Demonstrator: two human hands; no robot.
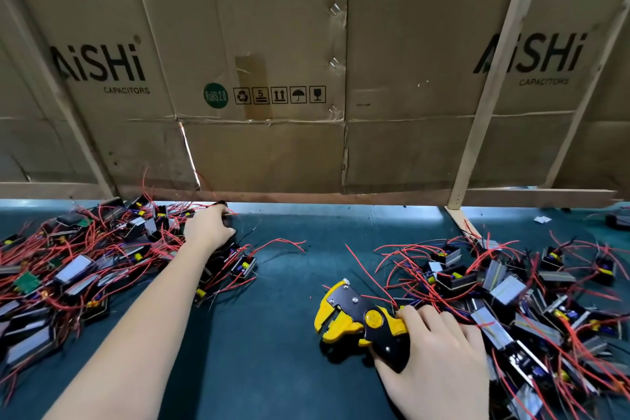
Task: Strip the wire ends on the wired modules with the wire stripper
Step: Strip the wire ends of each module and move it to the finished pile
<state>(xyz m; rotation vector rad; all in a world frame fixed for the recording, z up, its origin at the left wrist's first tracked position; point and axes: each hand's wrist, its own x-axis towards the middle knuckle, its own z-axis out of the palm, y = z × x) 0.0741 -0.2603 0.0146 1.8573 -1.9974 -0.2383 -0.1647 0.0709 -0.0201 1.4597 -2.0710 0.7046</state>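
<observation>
Stripper [358, 319]: yellow and black, lying on the dark mat [272, 334] near centre; I am holding its handles in my right hand [439, 348], fingers curled round them, head pointing far-left with its jaws apart.

Left pile [68, 269]: modules with red wires, spreading across the left of the mat. My left hand [208, 228] is reaching over its far right edge, fingers curling down onto a dark module there; I cannot tell whether I am gripping it.

Right pile [531, 297]: more modules and red wires, lying just right of my right hand.

Cardboard wall [272, 78]: standing along the far edge, printed "AiSHi CAPACITORS".
</observation>
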